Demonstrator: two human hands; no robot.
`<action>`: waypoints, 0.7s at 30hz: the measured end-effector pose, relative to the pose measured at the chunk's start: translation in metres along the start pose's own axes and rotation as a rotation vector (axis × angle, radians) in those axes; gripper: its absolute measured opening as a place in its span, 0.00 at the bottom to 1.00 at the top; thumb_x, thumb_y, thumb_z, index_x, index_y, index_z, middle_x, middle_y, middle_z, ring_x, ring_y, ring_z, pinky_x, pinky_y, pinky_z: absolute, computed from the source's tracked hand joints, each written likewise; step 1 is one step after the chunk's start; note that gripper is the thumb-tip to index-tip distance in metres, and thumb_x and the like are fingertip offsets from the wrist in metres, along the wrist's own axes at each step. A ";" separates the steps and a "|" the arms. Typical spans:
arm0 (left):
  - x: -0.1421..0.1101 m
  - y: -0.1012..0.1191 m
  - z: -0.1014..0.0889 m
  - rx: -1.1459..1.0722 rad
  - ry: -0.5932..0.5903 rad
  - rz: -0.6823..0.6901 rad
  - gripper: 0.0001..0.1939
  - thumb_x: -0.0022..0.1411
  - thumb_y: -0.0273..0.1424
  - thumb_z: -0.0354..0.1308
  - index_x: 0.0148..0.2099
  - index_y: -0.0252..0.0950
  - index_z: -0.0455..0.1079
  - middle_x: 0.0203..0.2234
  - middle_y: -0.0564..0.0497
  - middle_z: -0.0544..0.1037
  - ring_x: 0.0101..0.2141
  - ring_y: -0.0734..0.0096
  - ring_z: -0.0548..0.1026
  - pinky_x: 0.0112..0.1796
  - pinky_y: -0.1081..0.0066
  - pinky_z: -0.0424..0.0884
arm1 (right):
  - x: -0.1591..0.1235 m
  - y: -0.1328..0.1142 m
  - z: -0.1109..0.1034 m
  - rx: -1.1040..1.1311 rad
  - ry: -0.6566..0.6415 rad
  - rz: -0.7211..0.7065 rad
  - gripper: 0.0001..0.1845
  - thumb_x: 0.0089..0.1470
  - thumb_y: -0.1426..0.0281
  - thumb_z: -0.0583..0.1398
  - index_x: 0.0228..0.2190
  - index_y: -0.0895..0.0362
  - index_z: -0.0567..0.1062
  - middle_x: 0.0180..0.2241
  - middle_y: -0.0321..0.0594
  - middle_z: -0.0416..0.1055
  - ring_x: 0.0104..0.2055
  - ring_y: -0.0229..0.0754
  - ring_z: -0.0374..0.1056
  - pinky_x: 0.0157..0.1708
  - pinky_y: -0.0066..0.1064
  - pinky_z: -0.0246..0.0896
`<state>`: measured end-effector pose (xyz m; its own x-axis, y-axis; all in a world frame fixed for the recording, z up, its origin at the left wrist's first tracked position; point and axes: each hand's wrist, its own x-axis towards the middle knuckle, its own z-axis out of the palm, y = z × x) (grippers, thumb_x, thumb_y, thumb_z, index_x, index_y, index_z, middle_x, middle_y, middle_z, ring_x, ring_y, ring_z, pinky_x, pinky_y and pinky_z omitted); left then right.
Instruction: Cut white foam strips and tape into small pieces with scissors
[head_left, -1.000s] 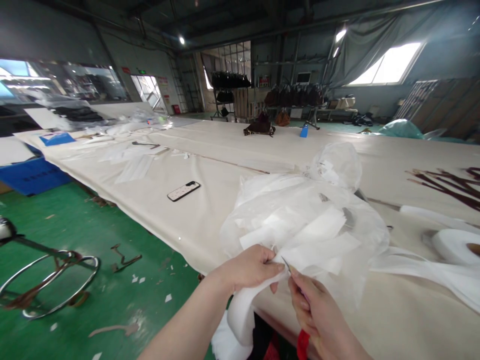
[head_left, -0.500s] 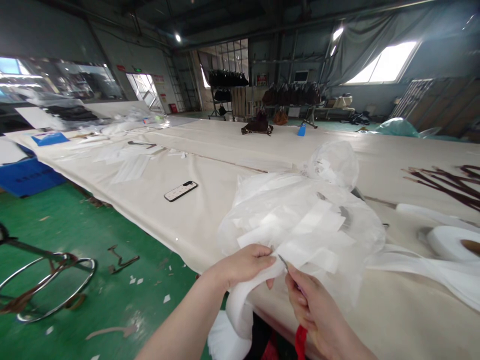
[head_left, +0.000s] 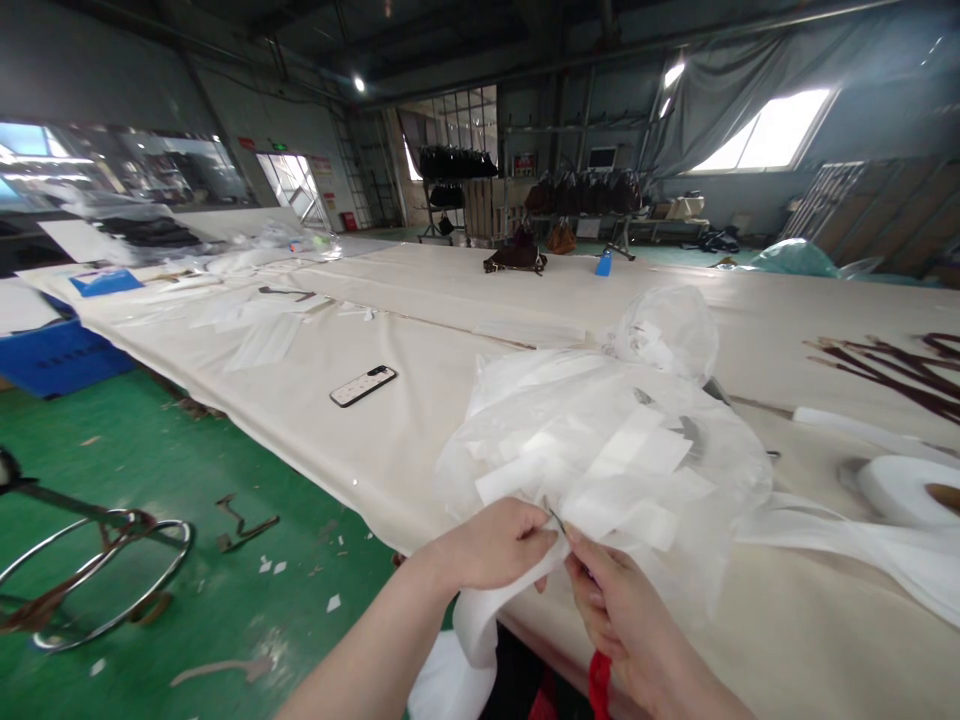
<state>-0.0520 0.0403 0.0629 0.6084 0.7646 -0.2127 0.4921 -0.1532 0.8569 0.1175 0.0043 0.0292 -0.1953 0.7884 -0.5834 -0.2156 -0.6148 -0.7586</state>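
My left hand (head_left: 491, 545) pinches a white fabric strip (head_left: 480, 615) that hangs over the near edge of the table. My right hand (head_left: 619, 615) is closed round small scissors with a red handle (head_left: 598, 685); their thin blade tip (head_left: 555, 517) touches the strip just beside my left thumb. Right behind both hands lies a clear plastic bag (head_left: 600, 440) stuffed with cut white pieces.
A long table covered in cream cloth (head_left: 420, 300) runs to the back. On it lie a phone (head_left: 363, 385), a white tape roll (head_left: 904, 490), dark straps (head_left: 892, 365) and a brown bag (head_left: 516, 258). A metal stool ring (head_left: 90, 575) stands on the green floor at left.
The scissor tip has moved left, closer to my left thumb on the strip. Both hands have drawn together slightly; the view has shifted a little.
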 end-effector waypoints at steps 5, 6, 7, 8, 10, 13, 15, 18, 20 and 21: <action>0.000 -0.003 0.002 -0.017 0.042 -0.004 0.19 0.66 0.36 0.45 0.30 0.34 0.71 0.24 0.51 0.77 0.24 0.73 0.71 0.27 0.76 0.62 | 0.003 -0.001 0.001 -0.031 -0.021 -0.022 0.27 0.47 0.47 0.62 0.18 0.55 0.62 0.11 0.20 0.45 0.09 0.23 0.35 0.07 0.19 0.29; 0.000 -0.003 0.001 -0.017 0.048 -0.002 0.19 0.66 0.37 0.45 0.29 0.34 0.71 0.24 0.51 0.77 0.25 0.73 0.72 0.28 0.76 0.63 | 0.004 -0.002 0.001 -0.026 -0.027 -0.021 0.27 0.47 0.47 0.62 0.17 0.55 0.61 0.11 0.20 0.45 0.10 0.23 0.34 0.08 0.19 0.28; 0.000 -0.002 0.000 -0.015 0.056 0.000 0.19 0.66 0.37 0.45 0.29 0.34 0.70 0.23 0.51 0.76 0.26 0.73 0.72 0.29 0.76 0.63 | 0.004 -0.004 0.001 -0.019 -0.028 -0.017 0.27 0.47 0.48 0.63 0.17 0.55 0.61 0.11 0.20 0.45 0.10 0.23 0.34 0.08 0.19 0.28; 0.000 -0.001 0.000 -0.015 0.068 0.002 0.19 0.66 0.38 0.45 0.29 0.34 0.69 0.23 0.52 0.76 0.26 0.72 0.73 0.30 0.76 0.64 | 0.004 -0.006 0.002 -0.012 -0.028 -0.009 0.27 0.48 0.49 0.63 0.17 0.55 0.61 0.11 0.20 0.45 0.10 0.23 0.34 0.08 0.19 0.28; -0.001 0.001 -0.002 -0.018 0.089 0.010 0.18 0.67 0.39 0.45 0.31 0.35 0.68 0.24 0.52 0.76 0.27 0.71 0.73 0.31 0.75 0.65 | 0.003 -0.011 0.003 0.010 -0.016 0.002 0.26 0.49 0.51 0.62 0.17 0.55 0.60 0.11 0.20 0.45 0.10 0.23 0.33 0.08 0.19 0.27; -0.002 0.005 -0.004 -0.019 0.096 0.030 0.17 0.67 0.40 0.45 0.33 0.35 0.67 0.25 0.52 0.75 0.28 0.71 0.74 0.32 0.74 0.66 | 0.002 -0.016 0.007 0.029 0.006 0.024 0.26 0.52 0.52 0.61 0.17 0.55 0.60 0.11 0.20 0.45 0.10 0.23 0.33 0.08 0.19 0.26; -0.003 0.007 -0.005 -0.025 0.090 0.027 0.17 0.67 0.41 0.45 0.33 0.35 0.67 0.26 0.51 0.75 0.28 0.70 0.74 0.32 0.74 0.66 | 0.002 -0.018 0.009 0.042 0.017 0.037 0.25 0.54 0.53 0.60 0.17 0.55 0.60 0.11 0.21 0.45 0.10 0.23 0.33 0.08 0.19 0.26; -0.004 0.008 -0.007 -0.030 0.099 0.010 0.20 0.68 0.43 0.44 0.33 0.34 0.68 0.26 0.50 0.76 0.29 0.69 0.73 0.33 0.73 0.66 | 0.003 -0.023 0.005 0.151 0.033 0.051 0.23 0.57 0.54 0.57 0.19 0.56 0.62 0.12 0.21 0.45 0.10 0.24 0.34 0.09 0.18 0.25; -0.005 0.007 -0.009 -0.022 0.113 0.013 0.22 0.68 0.44 0.43 0.31 0.34 0.69 0.28 0.49 0.77 0.31 0.70 0.73 0.35 0.73 0.66 | 0.003 -0.028 -0.003 0.253 0.052 0.049 0.21 0.59 0.55 0.55 0.21 0.56 0.63 0.13 0.21 0.46 0.10 0.24 0.34 0.09 0.18 0.25; -0.006 0.006 -0.009 -0.020 0.127 0.020 0.24 0.68 0.44 0.43 0.31 0.34 0.69 0.28 0.49 0.77 0.31 0.70 0.73 0.35 0.74 0.65 | 0.003 -0.031 -0.007 0.292 0.063 0.042 0.21 0.60 0.56 0.54 0.22 0.56 0.64 0.14 0.22 0.46 0.11 0.24 0.34 0.09 0.18 0.26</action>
<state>-0.0589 0.0404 0.0734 0.5338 0.8347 -0.1357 0.4677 -0.1577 0.8697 0.1298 0.0260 0.0486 -0.1519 0.7566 -0.6360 -0.4768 -0.6197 -0.6234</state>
